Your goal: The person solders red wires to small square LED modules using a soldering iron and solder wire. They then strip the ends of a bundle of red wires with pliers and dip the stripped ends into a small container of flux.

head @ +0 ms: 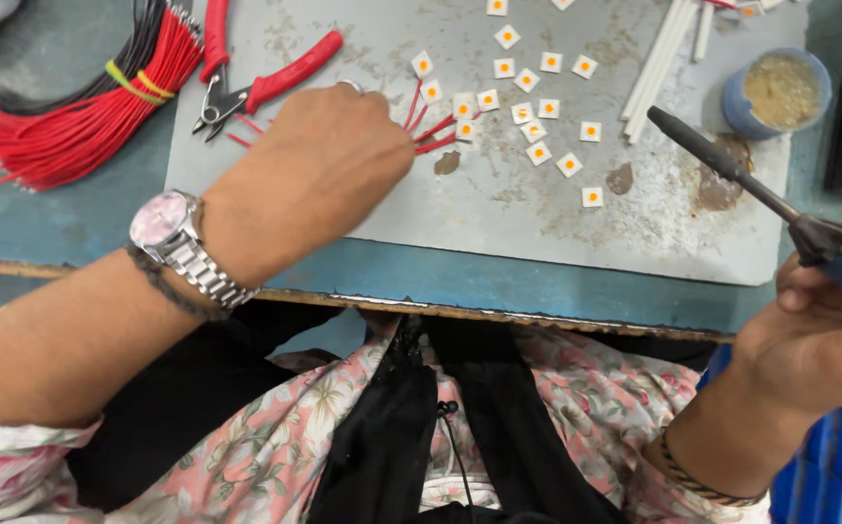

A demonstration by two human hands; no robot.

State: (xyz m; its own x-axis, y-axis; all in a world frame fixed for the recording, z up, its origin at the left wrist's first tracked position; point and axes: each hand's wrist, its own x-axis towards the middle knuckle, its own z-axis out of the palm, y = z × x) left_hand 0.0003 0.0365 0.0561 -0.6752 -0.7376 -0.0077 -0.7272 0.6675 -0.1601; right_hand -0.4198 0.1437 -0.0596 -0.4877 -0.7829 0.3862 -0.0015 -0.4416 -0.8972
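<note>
My left hand [319, 170] rests on the grey work plate [498, 218], fingers pinched on a few short red wires [432, 131] that fan out toward the small white square chips with orange centres [535, 124]. A silver wristwatch sits on that wrist. My right hand [824, 335], at the right edge below the table, grips a soldering iron [731, 167] by its blue handle; its dark tip points up-left over the plate, apart from the chips.
Red-handled cutters [246, 85] lie at the plate's top left beside a tied bundle of red and black wires [81, 107]. A blue pot of yellowish paste [778, 92] and white tubes [661, 58] sit at the top right. The table's front edge runs below the plate.
</note>
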